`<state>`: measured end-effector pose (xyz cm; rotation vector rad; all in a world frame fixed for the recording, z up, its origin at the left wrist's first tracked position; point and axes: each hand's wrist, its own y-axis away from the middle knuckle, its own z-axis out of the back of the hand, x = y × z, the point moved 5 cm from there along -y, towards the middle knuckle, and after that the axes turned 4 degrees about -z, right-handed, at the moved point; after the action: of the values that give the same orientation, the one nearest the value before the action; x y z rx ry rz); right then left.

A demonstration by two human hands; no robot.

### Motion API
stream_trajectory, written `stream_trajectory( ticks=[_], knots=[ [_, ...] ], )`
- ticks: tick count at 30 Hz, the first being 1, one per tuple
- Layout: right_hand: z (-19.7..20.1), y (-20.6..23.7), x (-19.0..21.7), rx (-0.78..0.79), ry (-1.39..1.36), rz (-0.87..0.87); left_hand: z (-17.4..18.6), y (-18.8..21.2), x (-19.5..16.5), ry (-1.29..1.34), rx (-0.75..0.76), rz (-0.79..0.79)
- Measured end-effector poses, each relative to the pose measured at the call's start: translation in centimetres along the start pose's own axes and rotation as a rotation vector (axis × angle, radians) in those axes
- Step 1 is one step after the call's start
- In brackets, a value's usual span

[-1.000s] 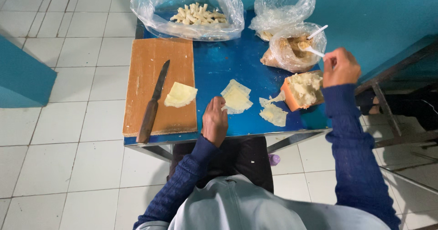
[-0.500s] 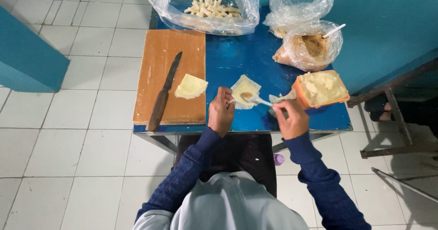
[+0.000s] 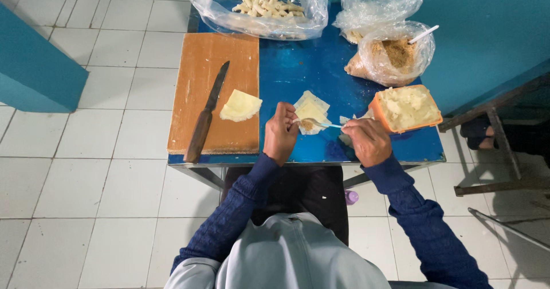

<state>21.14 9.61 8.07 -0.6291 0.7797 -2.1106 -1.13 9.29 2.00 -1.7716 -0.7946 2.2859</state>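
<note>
While the left hand (image 3: 281, 133) rests curled at the edge of a pale wrapper (image 3: 311, 112) on the blue table (image 3: 298, 71), its fingers closed against the sheet, the right hand (image 3: 366, 140) pinches a spoon (image 3: 322, 123) whose tip lies on the wrapper with a brown dab. Just right sits an orange tub (image 3: 407, 108) of pale mash. On the board (image 3: 215, 88) lie a knife (image 3: 205, 116) and another wrapper (image 3: 240, 105). Three bags (image 3: 258, 5) stand behind.
</note>
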Motion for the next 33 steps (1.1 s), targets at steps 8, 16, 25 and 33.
stream_trajectory(
  ticks=[8, 16, 25, 33],
  knots=[
    [3.3, 0.8, -2.7, -0.148, 0.14, -0.096, -0.3, -0.1, 0.4, -0.008, 0.096, 0.011],
    [6.4, -3.7, -13.6, -0.219, 0.445, -0.341, -0.4, 0.5, 0.2, -0.038, 0.207, -0.071],
    [-5.2, -0.5, -2.0, 0.154, 0.159, -0.304, -0.7, 0.6, -0.2, -0.127, 0.262, -0.149],
    [-6.5, -0.3, -1.8, 0.17, 0.07, -0.383, -2.1, 0.3, -1.2, -0.363, 0.391, -0.139]
  ],
)
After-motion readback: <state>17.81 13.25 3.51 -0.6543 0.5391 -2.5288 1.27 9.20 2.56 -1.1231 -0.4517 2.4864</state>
